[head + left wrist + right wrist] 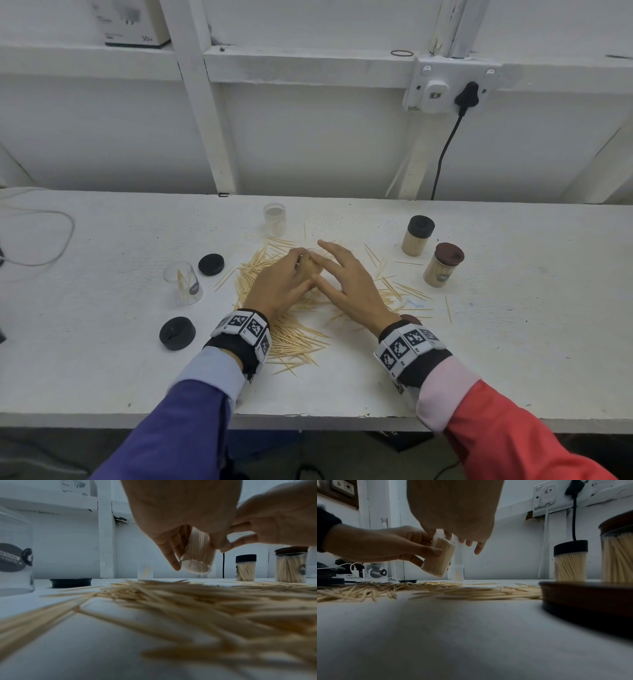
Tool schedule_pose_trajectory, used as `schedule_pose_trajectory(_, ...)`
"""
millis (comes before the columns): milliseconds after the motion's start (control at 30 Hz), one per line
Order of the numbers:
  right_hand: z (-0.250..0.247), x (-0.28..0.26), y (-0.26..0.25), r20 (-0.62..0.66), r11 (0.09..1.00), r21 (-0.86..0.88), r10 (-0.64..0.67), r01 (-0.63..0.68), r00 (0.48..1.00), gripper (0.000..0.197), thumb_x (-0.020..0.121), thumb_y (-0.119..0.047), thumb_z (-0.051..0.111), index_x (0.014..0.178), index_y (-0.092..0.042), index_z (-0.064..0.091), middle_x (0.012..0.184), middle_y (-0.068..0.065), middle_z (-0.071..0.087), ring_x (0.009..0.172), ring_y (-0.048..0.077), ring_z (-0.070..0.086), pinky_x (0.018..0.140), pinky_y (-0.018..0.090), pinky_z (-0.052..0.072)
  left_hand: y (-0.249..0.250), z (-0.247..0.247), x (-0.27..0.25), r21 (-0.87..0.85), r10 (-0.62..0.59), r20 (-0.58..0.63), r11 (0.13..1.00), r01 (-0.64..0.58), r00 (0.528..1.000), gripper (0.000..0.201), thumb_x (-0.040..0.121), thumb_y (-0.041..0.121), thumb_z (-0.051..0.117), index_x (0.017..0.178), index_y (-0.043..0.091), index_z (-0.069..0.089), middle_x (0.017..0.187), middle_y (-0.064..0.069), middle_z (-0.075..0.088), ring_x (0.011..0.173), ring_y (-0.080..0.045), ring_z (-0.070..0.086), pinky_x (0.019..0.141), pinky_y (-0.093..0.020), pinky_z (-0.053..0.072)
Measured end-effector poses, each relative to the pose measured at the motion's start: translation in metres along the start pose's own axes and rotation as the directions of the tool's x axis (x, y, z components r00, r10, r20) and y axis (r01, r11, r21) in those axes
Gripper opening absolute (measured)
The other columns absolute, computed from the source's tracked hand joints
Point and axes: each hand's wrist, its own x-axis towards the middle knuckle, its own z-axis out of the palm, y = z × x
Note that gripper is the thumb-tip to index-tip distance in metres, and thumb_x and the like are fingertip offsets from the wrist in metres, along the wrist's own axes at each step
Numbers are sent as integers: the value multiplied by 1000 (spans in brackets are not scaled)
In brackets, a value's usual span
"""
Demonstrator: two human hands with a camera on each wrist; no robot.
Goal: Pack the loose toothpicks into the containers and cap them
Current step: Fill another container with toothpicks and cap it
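Container full, tilted, base down | left hand grips it | right hand open, fingers at mouth

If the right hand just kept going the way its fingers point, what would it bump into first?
Probably the full toothpick container held tilted in the left hand; the right hand's fingertips are already at its open top.

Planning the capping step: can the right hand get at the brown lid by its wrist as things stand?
Probably yes. The right hand is open and holds nothing, and the brown lid lies flat beside its wrist, nothing on top. The left hand alone holds the filled container.
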Motion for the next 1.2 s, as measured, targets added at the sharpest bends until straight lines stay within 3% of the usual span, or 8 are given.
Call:
schedule_pose_trajectory(167,-2,3,4,-119,993,-40,110,-115,987,38,97,-23,44,132,-16,55,130,0,56,120,16,49,98,37,45,-4,1,2,38,-60,-97,997,64,993,63,89,45,63,140,17,37,128,-3,59,114,-23,58,91,-38,48)
schedule_pose_trajectory(233,-3,3,7,8,965,-173,200,-195,980,32,95,-25,54,125,-15,59,124,1,57,115,20,50,95,40,43,-4,0,3,32,-90,-127,995,94,988,60,91,39,63,140,16,37,132,-2,56,118,-22,54,93,-36,45)
schedule_pose_trajectory(367,-2,4,6,361,900,-384,350,-204,864,56,82,-52,67,128,-21,60,126,-1,53,118,20,44,96,37,33,-4,1,3,61,-94,-138,993,103,986,59,90,36,63,140,17,37,134,1,54,121,-19,52,93,-34,43)
schedule_pose_trajectory(533,-3,5,4,363,912,-372,314,-172,878,44,83,-43,70,123,-24,63,118,-2,57,114,19,48,92,34,36,-4,1,4,78,-93,-133,992,104,987,59,90,36,64,140,17,38,136,2,53,123,-17,51,93,-32,42)
schedule_pose_trajectory(633,-2,2,5,400,947,-310,204,-78,894,55,87,-39,67,137,-25,49,136,-2,50,125,20,42,97,35,32,-4,0,3,78,-95,-133,991,106,987,60,90,36,64,141,16,38,136,2,53,124,-17,50,93,-31,42)
schedule_pose_trajectory(733,4,0,2,538,954,-292,99,74,837,52,93,-44,57,141,-26,47,147,-4,42,133,19,35,100,35,29,-4,0,3,70,-98,-137,992,108,986,58,90,34,64,140,16,38,135,2,54,123,-18,51,93,-32,42)
schedule_pose_trajectory(967,-1,4,0,465,941,-321,61,104,883,18,90,-30,64,103,-24,75,99,-3,68,97,19,52,76,31,35,-3,-1,2,87,-99,-123,990,110,987,57,90,33,64,139,16,39,135,4,53,122,-17,50,92,-32,41)
schedule_pose_trajectory(1200,-1,2,-2,450,920,-371,59,126,891,17,95,-24,51,99,-16,66,100,-1,63,97,19,51,74,28,29,-3,-1,3,102,-100,-114,989,112,988,55,90,33,64,138,17,40,133,4,53,121,-17,50,90,-34,43)
